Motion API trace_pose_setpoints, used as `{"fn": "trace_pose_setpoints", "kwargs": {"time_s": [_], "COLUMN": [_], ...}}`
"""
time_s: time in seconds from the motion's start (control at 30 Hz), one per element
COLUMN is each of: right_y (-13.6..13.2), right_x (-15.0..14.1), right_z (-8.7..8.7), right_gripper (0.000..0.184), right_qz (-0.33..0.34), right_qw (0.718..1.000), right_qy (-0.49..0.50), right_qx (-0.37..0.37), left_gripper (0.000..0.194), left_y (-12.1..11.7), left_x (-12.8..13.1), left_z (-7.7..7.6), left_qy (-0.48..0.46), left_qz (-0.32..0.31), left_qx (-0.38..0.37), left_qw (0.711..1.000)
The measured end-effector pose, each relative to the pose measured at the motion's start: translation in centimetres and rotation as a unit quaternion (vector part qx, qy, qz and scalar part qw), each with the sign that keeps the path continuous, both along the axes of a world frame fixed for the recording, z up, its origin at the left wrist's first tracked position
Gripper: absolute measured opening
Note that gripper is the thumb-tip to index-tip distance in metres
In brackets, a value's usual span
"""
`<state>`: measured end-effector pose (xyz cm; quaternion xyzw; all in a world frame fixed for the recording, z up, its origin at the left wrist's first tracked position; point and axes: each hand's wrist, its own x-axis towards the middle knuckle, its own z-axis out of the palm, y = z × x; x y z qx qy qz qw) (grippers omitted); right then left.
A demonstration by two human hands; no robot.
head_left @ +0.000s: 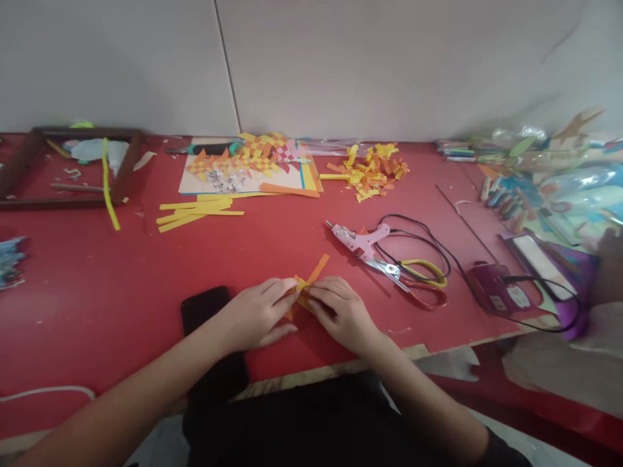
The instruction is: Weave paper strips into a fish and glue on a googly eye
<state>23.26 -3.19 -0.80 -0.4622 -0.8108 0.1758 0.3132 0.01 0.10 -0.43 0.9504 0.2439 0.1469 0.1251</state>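
Note:
Near the table's front edge, both hands meet over crossed orange and yellow paper strips (318,266). My left hand (260,314) pinches the strips from the left, its fingertips at the crossing. From the right, my right hand (343,312) holds the same strips with bent fingers. One orange end sticks up and to the right between the hands, while the fingers hide part of the crossing. A black phone (207,308) lies under my left forearm. Beyond my right hand are a pink glue gun (360,241) and scissors with yellow and red handles (423,295).
Loose yellow strips (199,213) lie ahead, before a sheet (189,181) bearing woven paper pieces. Paper scraps (374,172) are heaped behind the glue gun. A brown frame (73,204) sits far left. A black cord runs to a purple box (503,288) at right, beside pens and bottles.

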Motion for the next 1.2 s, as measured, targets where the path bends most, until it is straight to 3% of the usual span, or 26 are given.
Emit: {"fn": "trace_pose_setpoints", "kwargs": {"time_s": [0.13, 0.4, 0.63, 1.2], "right_y": [-0.28, -0.42, -0.59, -0.91], "right_x": [-0.05, -0.02, -0.05, -0.24], "right_z": [-0.87, -0.22, 0.05, -0.12], "right_gripper": [0.02, 0.025, 0.029, 0.035], "right_qz": [-0.005, 0.017, 0.021, 0.024], "right_qw": [1.0, 0.999, 0.997, 0.992], "right_qy": [0.01, -0.031, -0.068, -0.124], "right_qx": [0.005, -0.001, -0.023, -0.014], "left_gripper": [0.046, 0.042, 0.06, 0.066], "left_y": [0.04, 0.07, 0.08, 0.16], "left_x": [0.01, 0.02, -0.18, -0.22], "left_z": [0.33, 0.72, 0.53, 0.76], "left_qy": [-0.019, -0.019, -0.011, 0.011], "left_qz": [0.017, 0.06, 0.041, 0.04], "left_qx": [0.009, 0.053, 0.029, 0.024], "left_qw": [1.0, 0.997, 0.999, 0.999]}}
